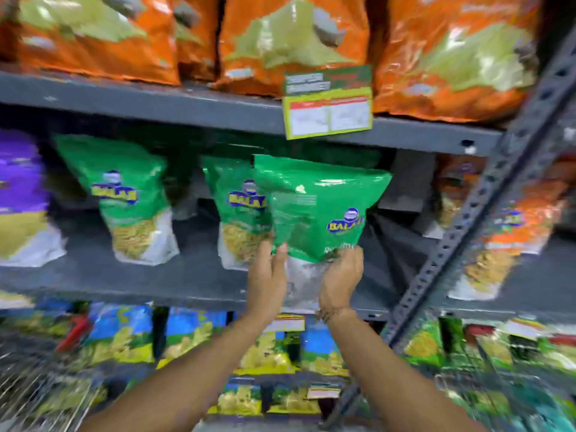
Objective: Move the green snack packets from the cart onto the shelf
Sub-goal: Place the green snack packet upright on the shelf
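Shelf-front (199, 275): packet (314, 210) above grip (both hands).

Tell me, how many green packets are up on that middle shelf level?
3: left packet standing alone, middle packet standing, held packet gripped by both hands in front of it. More may hide behind.

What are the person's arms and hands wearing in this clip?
Nothing much: both forearms are bare with no sleeves in view, and the left hand and right hand are ungloved. Something like a thin band sits at the right wrist, too blurred to identify.

Glossy plastic green packet (314, 210) against a matt grey metal shelf (140, 279)
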Demonstrator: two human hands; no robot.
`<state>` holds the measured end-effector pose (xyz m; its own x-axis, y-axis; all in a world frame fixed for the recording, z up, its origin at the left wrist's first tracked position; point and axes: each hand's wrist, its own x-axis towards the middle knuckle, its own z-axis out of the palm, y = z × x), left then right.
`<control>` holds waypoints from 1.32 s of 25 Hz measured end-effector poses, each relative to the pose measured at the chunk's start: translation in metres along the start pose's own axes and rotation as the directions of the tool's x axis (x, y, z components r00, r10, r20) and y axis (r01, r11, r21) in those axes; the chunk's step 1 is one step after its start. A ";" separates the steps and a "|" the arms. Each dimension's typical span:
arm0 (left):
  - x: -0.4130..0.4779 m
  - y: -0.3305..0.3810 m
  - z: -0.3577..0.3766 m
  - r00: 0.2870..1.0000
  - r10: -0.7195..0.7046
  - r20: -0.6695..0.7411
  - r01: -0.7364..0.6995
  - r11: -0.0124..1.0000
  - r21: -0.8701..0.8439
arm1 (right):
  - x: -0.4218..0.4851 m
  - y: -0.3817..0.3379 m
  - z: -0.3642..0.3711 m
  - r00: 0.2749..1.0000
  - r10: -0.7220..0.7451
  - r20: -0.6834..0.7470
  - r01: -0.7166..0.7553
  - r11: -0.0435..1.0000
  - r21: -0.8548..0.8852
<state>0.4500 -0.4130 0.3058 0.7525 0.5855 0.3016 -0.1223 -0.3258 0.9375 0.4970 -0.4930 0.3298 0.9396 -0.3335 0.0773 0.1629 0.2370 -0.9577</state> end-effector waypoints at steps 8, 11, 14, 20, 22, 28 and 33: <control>0.060 -0.022 0.099 0.875 -0.484 0.032 0.480 0.874 0.077 | 0.082 0.027 -0.026 0.992 0.119 0.037 -0.118 0.992 -0.041; 0.055 -0.024 0.111 0.753 -0.551 0.360 0.650 0.710 -0.273 | 0.072 0.036 -0.029 0.986 0.159 -0.050 -0.158 0.987 0.034; 0.093 -0.037 0.101 0.736 -0.631 0.247 0.665 0.605 -0.438 | 0.069 0.040 -0.032 0.992 0.099 -0.076 -0.101 0.995 -0.028; 0.012 -0.018 0.106 0.882 -0.470 -0.006 0.416 0.786 -0.457 | 0.108 0.045 -0.027 0.983 0.168 0.073 -0.153 0.972 -0.180; 0.010 -0.012 0.119 0.864 -0.453 0.218 0.498 0.706 -0.504 | 0.105 0.050 -0.026 0.956 0.245 0.163 -0.221 0.963 -0.153; 0.074 -0.014 0.124 0.725 -0.520 0.451 0.681 0.641 -0.355 | 0.095 0.062 -0.023 0.994 0.095 0.047 -0.077 0.950 -0.301; 0.074 -0.015 0.112 0.755 -0.512 0.410 0.635 0.727 -0.260 | 0.086 0.063 -0.023 0.996 0.088 0.020 -0.080 0.962 -0.260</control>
<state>0.5802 -0.4477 0.2943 0.8958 0.3048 -0.3236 0.2202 0.3280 0.9186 0.5817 -0.5277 0.2699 0.9560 -0.2935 -0.0015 0.0039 0.0177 -0.9998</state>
